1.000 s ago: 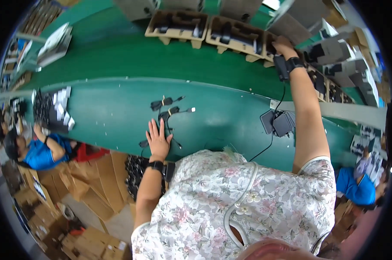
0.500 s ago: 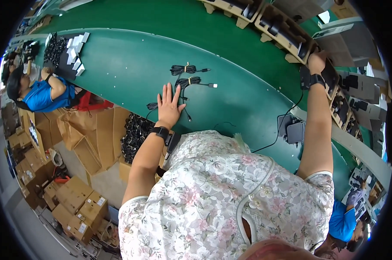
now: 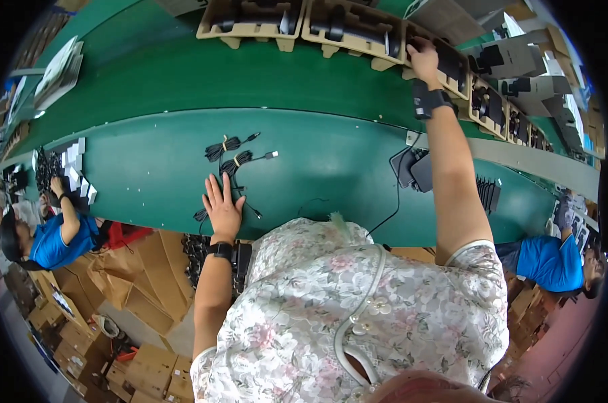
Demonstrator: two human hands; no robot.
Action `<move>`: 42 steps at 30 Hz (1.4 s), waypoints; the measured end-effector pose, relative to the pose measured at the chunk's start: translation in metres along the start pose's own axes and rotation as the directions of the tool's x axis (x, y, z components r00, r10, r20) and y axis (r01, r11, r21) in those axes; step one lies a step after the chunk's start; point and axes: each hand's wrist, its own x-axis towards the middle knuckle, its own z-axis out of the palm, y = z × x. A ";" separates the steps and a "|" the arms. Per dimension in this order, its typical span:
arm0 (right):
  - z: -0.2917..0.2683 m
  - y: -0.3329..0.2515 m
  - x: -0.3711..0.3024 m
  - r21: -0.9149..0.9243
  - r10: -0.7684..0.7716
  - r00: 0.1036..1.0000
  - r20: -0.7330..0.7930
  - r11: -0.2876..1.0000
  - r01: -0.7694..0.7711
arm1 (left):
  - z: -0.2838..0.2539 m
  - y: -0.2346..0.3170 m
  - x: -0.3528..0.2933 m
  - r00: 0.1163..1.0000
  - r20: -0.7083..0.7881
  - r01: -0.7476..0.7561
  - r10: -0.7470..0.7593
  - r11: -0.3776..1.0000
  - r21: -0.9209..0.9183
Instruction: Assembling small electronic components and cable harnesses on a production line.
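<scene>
My left hand [image 3: 223, 209] lies flat on the green table, fingers spread, with nothing in it. Its fingertips touch or nearly touch black cables. Just beyond them are two bundled black cables, one nearer [image 3: 237, 162] with a pale USB plug and one farther [image 3: 222, 148], each tied with a tan band. More cable ends show beside the palm. Across the table my right hand [image 3: 423, 62] reaches to a tan moulded tray [image 3: 457, 86] holding black parts. Its fingers bend over the tray's left end, their tips partly hidden.
More tan trays [image 3: 354, 41] of black items line the far green belt. Dark box-shaped devices [image 3: 411, 168] with a cable lie near my right forearm. A metal rail [image 3: 532, 156] crosses at right. Co-workers in blue sit left [image 3: 59, 235] and right [image 3: 546, 262]; cartons [image 3: 149, 369] stand at lower left.
The view has turned, so the table and trays appear shifted left. My right hand stays at the same tray's end; my left hand stays flat by the cables.
</scene>
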 end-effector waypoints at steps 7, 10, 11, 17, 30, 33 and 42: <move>-0.011 -0.014 0.001 -0.296 0.012 0.990 0.138 0.955 0.030 | 0.006 0.000 0.003 1.000 0.012 -0.009 0.009 1.000 0.006; -0.019 -0.009 -0.001 -0.373 -0.148 0.907 0.393 0.876 0.305 | 0.005 -0.001 0.005 1.000 0.017 -0.006 0.005 0.999 0.052; -0.021 -0.007 -0.003 -0.377 -0.151 0.910 0.386 0.875 0.305 | 0.006 -0.001 0.005 1.000 0.010 -0.010 0.010 0.999 0.049; -0.033 -0.031 -0.006 -0.397 0.183 0.950 0.254 0.915 -0.070 | 0.009 -0.002 0.009 0.999 0.035 -0.003 0.002 0.999 0.042; -0.035 -0.028 0.002 -0.450 0.024 0.999 0.026 0.893 -0.010 | 0.007 0.001 0.007 0.996 0.079 0.033 -0.034 0.999 0.014; -0.023 -0.027 -0.011 -0.513 -0.037 0.999 -0.035 0.858 0.014 | 0.009 0.000 0.007 0.995 0.093 0.034 -0.034 0.999 0.001; -0.018 -0.037 -0.035 -0.722 -0.060 0.964 0.259 0.651 0.235 | 0.011 -0.006 0.008 0.994 0.093 0.055 -0.057 0.998 0.019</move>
